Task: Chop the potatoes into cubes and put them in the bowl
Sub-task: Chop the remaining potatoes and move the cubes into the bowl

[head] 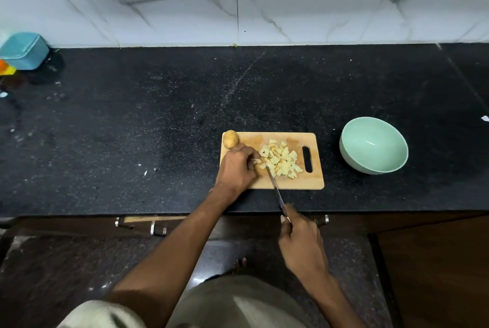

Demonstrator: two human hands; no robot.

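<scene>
Partway: a pile of cubes (280, 159) lies just right of the left hand (238, 167) pinching a piece, the right hand (301, 243) grips the knife (275, 187), one whole potato (231, 139) waits beyond the left hand, and the bowl (373, 145) is empty.

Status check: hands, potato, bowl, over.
Left hand pinching potato piece; right hand gripping steel knife. Pale cubes piled on wooden board. Green bowl empty, nothing blocking.
</scene>
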